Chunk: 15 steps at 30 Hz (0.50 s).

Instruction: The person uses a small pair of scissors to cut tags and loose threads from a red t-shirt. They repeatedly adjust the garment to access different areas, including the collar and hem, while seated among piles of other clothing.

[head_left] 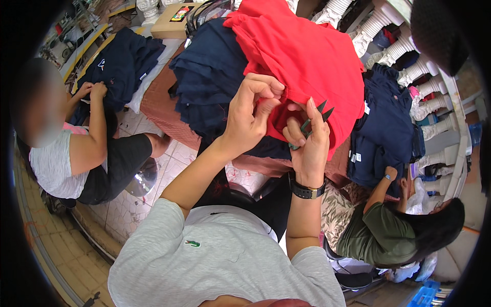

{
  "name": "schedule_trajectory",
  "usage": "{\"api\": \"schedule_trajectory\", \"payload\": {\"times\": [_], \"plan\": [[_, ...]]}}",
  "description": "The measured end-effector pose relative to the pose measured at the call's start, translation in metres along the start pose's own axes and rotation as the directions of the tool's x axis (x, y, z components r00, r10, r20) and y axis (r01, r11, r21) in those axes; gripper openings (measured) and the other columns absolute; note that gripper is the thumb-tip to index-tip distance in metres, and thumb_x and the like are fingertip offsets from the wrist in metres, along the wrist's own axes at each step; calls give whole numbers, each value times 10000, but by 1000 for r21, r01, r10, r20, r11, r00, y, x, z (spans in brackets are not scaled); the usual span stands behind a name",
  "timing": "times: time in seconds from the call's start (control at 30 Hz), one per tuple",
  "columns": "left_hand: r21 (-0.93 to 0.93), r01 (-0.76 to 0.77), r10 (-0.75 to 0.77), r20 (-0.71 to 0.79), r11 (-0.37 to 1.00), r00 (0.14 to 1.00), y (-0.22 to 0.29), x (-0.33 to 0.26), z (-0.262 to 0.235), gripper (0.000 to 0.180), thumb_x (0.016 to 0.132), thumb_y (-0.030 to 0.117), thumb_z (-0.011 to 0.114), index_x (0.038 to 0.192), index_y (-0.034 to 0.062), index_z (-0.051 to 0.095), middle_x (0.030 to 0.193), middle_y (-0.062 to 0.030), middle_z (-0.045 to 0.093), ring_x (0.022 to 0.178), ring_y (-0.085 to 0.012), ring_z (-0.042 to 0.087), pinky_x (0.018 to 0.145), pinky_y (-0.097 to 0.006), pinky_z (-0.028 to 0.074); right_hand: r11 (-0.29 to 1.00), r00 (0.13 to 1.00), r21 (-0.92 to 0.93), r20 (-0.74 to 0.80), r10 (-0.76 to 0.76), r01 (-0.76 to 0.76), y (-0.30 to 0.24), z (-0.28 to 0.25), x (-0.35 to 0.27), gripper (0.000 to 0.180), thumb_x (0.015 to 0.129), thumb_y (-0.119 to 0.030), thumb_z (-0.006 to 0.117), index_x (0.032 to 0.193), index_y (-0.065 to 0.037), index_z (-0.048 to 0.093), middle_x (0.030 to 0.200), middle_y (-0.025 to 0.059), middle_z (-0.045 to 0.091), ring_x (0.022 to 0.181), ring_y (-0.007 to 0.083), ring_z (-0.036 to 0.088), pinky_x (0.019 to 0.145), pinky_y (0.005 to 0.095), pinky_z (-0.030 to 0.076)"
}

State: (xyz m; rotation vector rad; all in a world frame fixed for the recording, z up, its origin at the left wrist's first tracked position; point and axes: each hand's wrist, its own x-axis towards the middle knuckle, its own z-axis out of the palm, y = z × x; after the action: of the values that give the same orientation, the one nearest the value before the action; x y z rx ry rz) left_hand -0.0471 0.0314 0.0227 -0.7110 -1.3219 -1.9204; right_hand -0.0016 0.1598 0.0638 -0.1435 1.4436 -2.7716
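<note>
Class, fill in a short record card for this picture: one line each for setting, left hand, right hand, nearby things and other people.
Setting: a table piled with folded clothes, seen from above
Left hand: left hand pinches a fold of the red garment
Right hand: right hand grips small green thread snips, blades pointing up, against the red cloth; black wristwatch on that wrist
Nearby things: navy garments stacked beside the red one
Other people: two seated, each handling navy clothing

Tiled floor (176,153), white balusters (409,71), brown-covered table (163,110).
</note>
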Motion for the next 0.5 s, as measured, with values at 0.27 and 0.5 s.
{"api": "schedule_trajectory", "payload": {"times": [0.27,0.5], "plan": [[517,-201,165,116,832,980,13,9,0,138,809,-56,752,910,25,705,846,-83,625,730,-224,646,634,-325,532,999,1000,49,-7,10,-10,1,-3,-1,281,1053,-267,549,1011,-3,636,714,-12,520,478,42,300,458,217,238],[412,2,-47,98,911,994,15,7,-17,75,920,28,691,905,-1,624,910,-80,640,757,-164,614,684,-268,492,971,997,-226,-4,75,-74,-1,-4,-6,328,1065,-297,526,1076,9,646,797,3,536,505,35,312,465,212,243]]}}
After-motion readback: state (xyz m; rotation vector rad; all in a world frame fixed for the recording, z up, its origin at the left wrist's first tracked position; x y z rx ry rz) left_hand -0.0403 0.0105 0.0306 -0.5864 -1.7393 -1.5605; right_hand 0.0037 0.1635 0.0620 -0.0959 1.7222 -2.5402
